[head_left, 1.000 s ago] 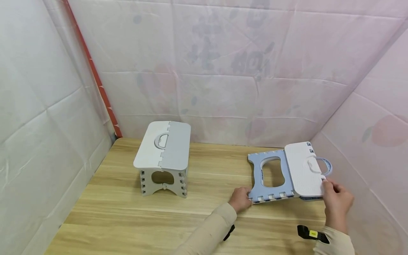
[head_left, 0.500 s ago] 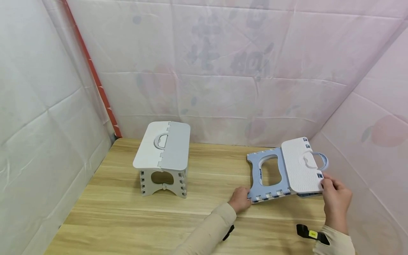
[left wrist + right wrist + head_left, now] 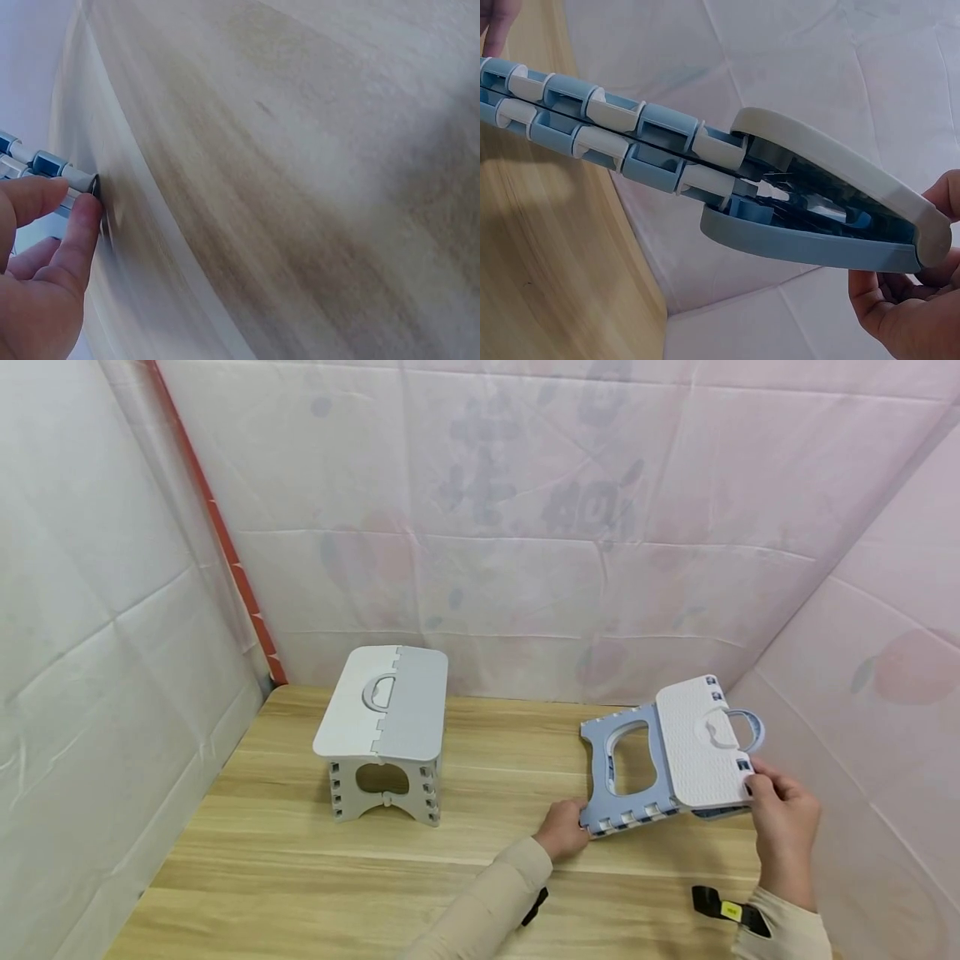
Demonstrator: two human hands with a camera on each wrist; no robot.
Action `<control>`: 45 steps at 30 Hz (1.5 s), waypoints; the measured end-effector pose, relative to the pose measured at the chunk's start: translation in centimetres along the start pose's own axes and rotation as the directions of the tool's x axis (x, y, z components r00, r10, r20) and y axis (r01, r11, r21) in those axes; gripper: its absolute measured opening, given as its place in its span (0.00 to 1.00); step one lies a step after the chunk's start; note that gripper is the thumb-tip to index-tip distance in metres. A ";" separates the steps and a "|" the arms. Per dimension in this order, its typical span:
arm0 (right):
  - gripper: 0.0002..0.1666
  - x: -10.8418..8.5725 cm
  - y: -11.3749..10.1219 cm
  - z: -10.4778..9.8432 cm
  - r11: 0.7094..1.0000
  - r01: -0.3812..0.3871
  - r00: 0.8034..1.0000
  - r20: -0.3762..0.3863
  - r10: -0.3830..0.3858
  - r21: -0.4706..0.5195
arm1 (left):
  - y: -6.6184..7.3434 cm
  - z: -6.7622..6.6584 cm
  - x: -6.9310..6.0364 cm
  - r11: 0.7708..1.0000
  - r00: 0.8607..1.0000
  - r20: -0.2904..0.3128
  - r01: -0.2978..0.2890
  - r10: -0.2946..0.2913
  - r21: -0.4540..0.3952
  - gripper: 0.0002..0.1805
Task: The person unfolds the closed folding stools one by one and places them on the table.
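A blue-and-white folding stool (image 3: pixel 693 743) is folded nearly flat at the right of the head view, its white seat half facing up. The seat end is lifted off the table; the blue leg end (image 3: pixel 597 777) is lower, at the left. My left hand (image 3: pixel 564 831) pinches the near corner of that leg end between thumb and fingers. With thumb and fingers, my right hand (image 3: pixel 786 814) grips the seat's outer edge beside the blue carry handle (image 3: pixel 753 727). In the right wrist view the two seat halves (image 3: pixel 817 244) make a narrow wedge, and the hinged legs (image 3: pixel 607 124) lie together.
A white-and-grey folding stool (image 3: pixel 412 710) stands unfolded on the wooden table (image 3: pixel 300 877) at the left. Sheet-covered walls (image 3: pixel 517 593) close off the back and both sides. The right wall (image 3: pixel 870 710) is close to my right hand.
The seat end of the blue-and-white stool has risen and shifted slightly left, with my right hand moving along. My left hand keeps its hold on the leg end.
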State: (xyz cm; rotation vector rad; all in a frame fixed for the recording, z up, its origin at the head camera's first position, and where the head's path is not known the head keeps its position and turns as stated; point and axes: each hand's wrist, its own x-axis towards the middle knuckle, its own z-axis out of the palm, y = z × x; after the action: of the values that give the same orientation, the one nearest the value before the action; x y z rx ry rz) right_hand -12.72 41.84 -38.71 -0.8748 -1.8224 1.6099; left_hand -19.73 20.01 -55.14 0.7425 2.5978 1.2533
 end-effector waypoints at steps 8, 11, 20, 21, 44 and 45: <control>0.13 -0.3 -0.3 0.4 1.000 0.013 1.000 0.011 -0.013 0.001 | 0.7 -0.8 -0.2 0.999 1.000 0.013 0.024 -0.024 0.028 0.22; 0.13 -0.6 -0.6 0.8 1.000 0.028 0.999 0.026 -0.028 0.014 | 0.6 -0.8 -0.2 0.998 1.000 -0.004 0.023 -0.023 0.063 0.22; 0.13 -1.1 -1.2 2.0 0.998 0.070 0.996 0.047 -0.070 0.000 | 0.4 -1.0 -0.3 0.995 1.000 -0.013 0.015 -0.014 0.094 0.19; 0.13 -1.2 -1.3 2.1 0.997 0.083 0.996 0.047 -0.082 -0.001 | 0.4 -1.1 -0.3 0.996 1.000 -0.013 0.009 -0.008 0.090 0.18; 0.19 -3.1 -1.8 4.2 0.978 0.191 0.976 0.094 -0.199 0.080 | 0.5 -1.3 -1.0 0.999 0.999 -0.013 0.029 -0.029 -0.044 0.15; 0.19 -3.1 -1.9 4.2 0.977 0.198 0.974 0.096 -0.205 0.083 | 0.4 -1.3 -0.9 0.999 1.000 -0.020 0.020 -0.021 -0.043 0.14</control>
State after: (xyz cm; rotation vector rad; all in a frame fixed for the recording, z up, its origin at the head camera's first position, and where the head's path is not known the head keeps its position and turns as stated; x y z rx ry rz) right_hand -14.18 36.62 -37.36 -0.5627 -1.8449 1.6068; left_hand -19.23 18.86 -54.04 0.6970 2.5792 1.3136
